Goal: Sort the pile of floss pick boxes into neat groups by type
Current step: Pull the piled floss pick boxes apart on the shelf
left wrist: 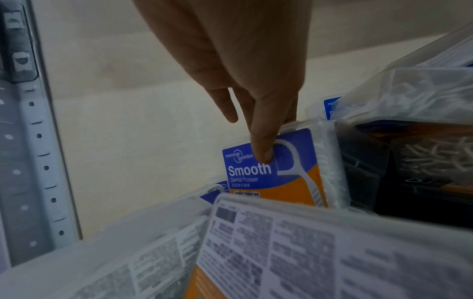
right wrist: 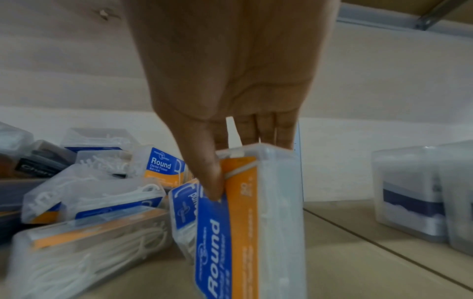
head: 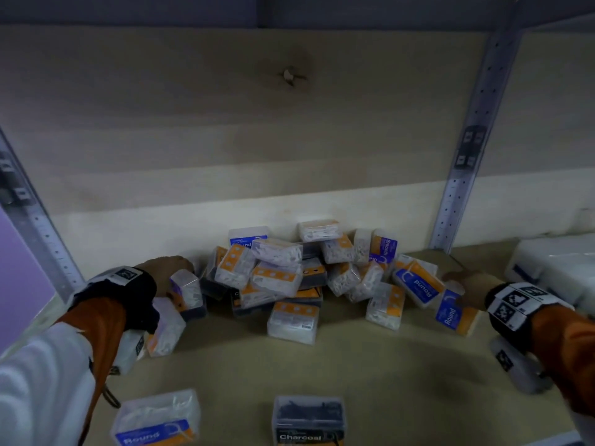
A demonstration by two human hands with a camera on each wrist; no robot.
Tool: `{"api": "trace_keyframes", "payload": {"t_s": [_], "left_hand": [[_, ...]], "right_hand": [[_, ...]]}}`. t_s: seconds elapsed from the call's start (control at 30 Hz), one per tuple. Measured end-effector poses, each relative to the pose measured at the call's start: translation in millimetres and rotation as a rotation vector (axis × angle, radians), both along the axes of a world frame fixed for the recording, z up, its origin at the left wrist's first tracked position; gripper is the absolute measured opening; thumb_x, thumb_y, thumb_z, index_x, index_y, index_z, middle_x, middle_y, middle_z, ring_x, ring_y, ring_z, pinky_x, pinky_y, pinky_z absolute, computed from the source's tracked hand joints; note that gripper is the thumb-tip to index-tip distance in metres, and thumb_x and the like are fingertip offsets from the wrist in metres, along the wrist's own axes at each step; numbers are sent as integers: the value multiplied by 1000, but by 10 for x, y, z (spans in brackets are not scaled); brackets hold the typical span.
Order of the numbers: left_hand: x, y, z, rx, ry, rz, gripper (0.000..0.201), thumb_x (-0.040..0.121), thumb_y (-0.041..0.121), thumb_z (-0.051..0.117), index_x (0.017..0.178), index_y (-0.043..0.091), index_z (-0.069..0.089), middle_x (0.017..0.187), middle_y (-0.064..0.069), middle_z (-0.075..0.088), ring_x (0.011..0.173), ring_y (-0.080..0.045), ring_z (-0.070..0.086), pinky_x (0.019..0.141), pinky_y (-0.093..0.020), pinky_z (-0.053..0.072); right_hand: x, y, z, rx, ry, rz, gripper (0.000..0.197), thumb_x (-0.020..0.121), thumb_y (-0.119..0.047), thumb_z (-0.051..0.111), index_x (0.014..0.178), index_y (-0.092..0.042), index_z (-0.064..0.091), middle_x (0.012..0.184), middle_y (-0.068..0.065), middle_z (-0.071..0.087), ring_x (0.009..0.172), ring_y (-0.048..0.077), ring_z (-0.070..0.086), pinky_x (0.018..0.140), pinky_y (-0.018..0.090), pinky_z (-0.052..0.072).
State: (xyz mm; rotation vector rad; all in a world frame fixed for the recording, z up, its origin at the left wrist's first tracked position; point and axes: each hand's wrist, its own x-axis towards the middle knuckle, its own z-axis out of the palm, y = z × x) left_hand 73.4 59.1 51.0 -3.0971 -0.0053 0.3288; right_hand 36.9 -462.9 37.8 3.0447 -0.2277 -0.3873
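Observation:
A jumbled pile of clear floss pick boxes (head: 289, 275) with orange, blue and black labels lies against the back board of the shelf. At the pile's left end my left hand (head: 170, 268) pinches the top of an upright box labelled Smooth (left wrist: 276, 172), one finger (left wrist: 263, 145) on its blue label and the others behind it. On the pile's right side my right hand (head: 460, 284) grips a box labelled Round (right wrist: 243, 222) from above, thumb (right wrist: 212, 178) on the front and fingers behind. That Round box (head: 454, 317) stands on end on the shelf.
Near the shelf's front edge lie a single Round box (head: 157, 420) and a single Charcoal box (head: 309, 420). Larger white boxes (head: 553, 268) are stacked at the right. Perforated metal uprights (head: 467, 156) (head: 38, 226) flank the bay, and more boxes (head: 167, 329) lie under my left wrist.

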Motion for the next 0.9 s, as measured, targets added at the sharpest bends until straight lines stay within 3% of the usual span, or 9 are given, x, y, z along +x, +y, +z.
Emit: {"api": "trace_keyframes", "payload": {"t_s": [0.1,0.17,0.23,0.3,0.47,0.63,0.83,0.9], "left_hand": [[-20,7,52,57,12,-12,52,84,18,68,133,15,51,133,-4,55,122,-18,54,96,-21,42],[-68,32,90,31,-18,-59,53,89,24,62,138,13,43,142,-5,45,130,-13,45,101,-19,36],[-138,60,135,-16,-38,-99,58,91,34,55,142,14,36,144,-5,39,132,-9,41,100,-15,32],[-190,77,180,-26,-60,-104,61,89,42,50,142,15,36,142,-6,40,130,-11,42,97,-14,32],[-290,111,358,85,-86,-144,50,92,29,57,137,16,43,136,-8,45,125,-19,47,96,-21,37],[-501,137,542,107,-94,-135,53,89,30,61,137,16,45,132,-7,51,122,-20,49,97,-23,37],[-902,138,678,92,-84,-149,53,86,35,65,133,15,50,127,-5,56,114,-19,54,91,-21,40],[-1046,147,692,93,-89,-156,53,85,37,65,132,15,51,126,-5,57,112,-18,55,89,-20,40]], "right_hand": [[-7,12,14,-82,27,-4,56,94,-27,51,145,-20,28,146,5,41,130,18,46,100,21,40],[-42,64,72,-144,61,5,52,92,-28,54,139,-21,33,140,6,47,126,17,49,96,20,42],[-97,120,150,-174,76,11,41,88,-28,59,123,-23,37,123,3,52,121,17,53,84,20,45],[-156,158,215,-170,76,15,40,85,-27,62,109,-22,32,109,1,47,111,17,55,77,21,45],[-285,271,386,-184,-11,47,59,85,-37,61,136,-16,38,135,3,51,122,16,52,89,18,45],[-444,566,654,-130,-40,129,50,85,-39,62,126,-12,56,125,5,61,112,18,59,86,23,50],[-704,1180,859,84,-137,278,47,79,-33,70,120,-12,56,120,8,60,101,21,57,75,22,40],[-794,1432,898,146,-170,339,49,78,-33,72,119,-11,57,120,9,60,104,23,57,76,22,39]]}}
